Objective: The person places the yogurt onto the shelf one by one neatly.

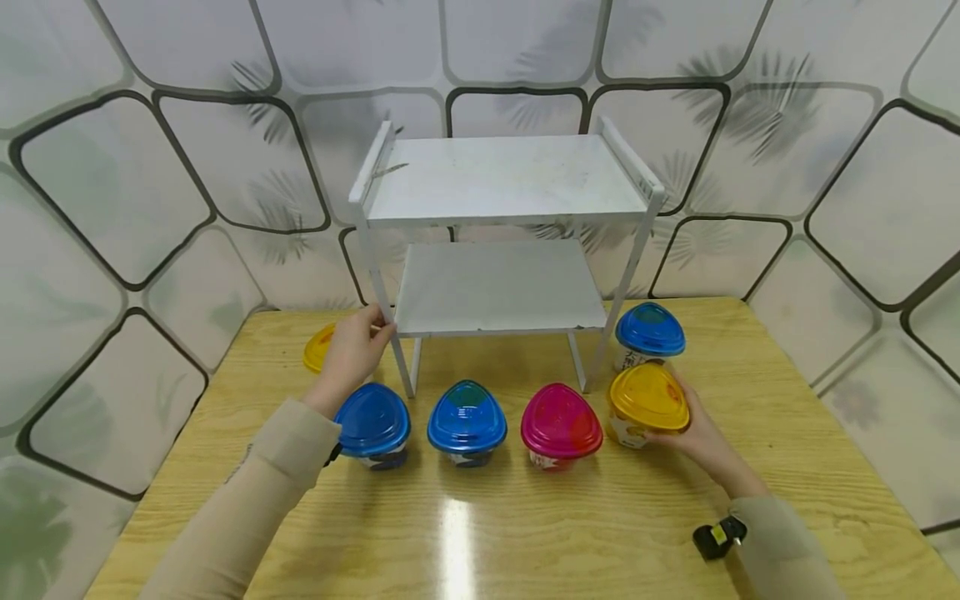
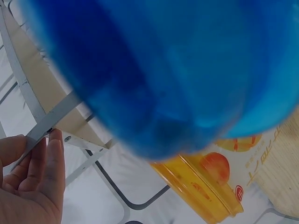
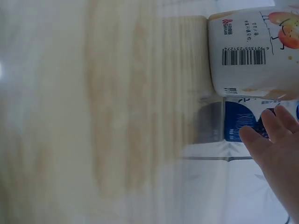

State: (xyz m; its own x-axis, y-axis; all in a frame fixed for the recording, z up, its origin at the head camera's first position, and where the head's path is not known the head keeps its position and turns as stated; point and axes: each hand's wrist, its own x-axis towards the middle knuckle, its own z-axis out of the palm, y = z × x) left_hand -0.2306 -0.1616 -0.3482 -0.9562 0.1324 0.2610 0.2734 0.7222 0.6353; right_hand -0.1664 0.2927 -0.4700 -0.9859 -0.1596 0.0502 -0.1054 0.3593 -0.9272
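Observation:
My left hand (image 1: 351,350) pinches the front left leg (image 1: 378,283) of a small white two-tier rack (image 1: 498,287). In the left wrist view the thumb and fingertips of that hand (image 2: 39,179) meet on the thin white bar (image 2: 51,119). On the right, my right hand (image 1: 701,433) holds a yellow-lidded tub (image 1: 648,396), its thumb at the lid's near edge and fingers at the far right side. The right wrist view has this white printed tub (image 3: 254,60) by the fingertips. Close behind it is a blue-lidded tub (image 1: 651,329).
Before the rack stand two blue-lidded tubs (image 1: 373,421) (image 1: 467,421) and a pink-lidded tub (image 1: 561,423). Another yellow-lidded tub (image 1: 318,348) is partly hidden behind my left hand. The wooden table (image 1: 540,533) meets a patterned backdrop (image 1: 232,167) behind and at the sides.

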